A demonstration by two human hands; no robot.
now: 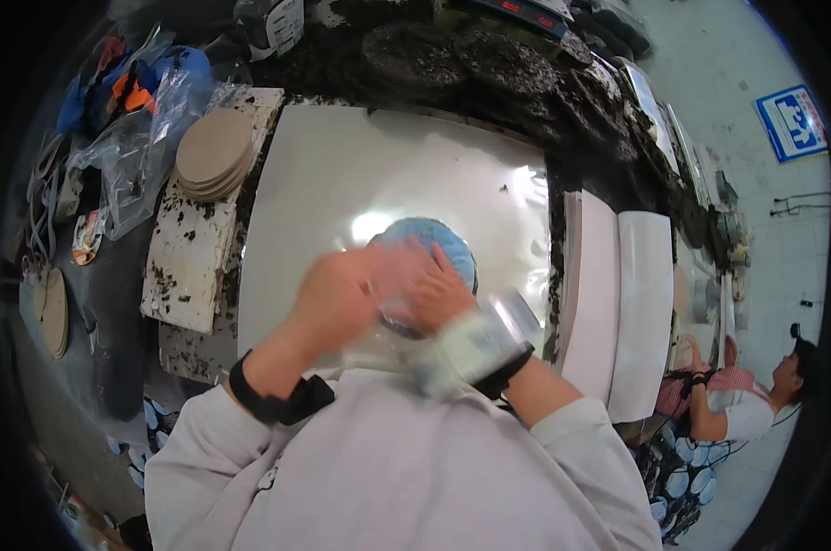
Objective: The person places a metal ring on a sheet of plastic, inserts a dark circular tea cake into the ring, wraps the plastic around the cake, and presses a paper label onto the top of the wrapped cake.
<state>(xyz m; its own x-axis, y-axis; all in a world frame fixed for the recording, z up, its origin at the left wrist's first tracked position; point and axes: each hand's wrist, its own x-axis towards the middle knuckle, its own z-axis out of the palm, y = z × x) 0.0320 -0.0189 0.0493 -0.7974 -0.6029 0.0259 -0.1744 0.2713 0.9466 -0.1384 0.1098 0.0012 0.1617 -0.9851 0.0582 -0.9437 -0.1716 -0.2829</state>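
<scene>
pressing the blue disc (pixel 457 244) on the white board (pixel 319 184) seems underway, the right hand (pixel 441 296) spread, fingers unclenched, the left hand (pixel 356 286) too blurred to tell, the next move likely needing even pressure.

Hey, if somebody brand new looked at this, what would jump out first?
Probably the round blue disc mid-picture, the right hand spread over it and the left hand blurred by motion. Next, the dark crumbly heaps along the far edge and the stacked tan discs at left.
</scene>
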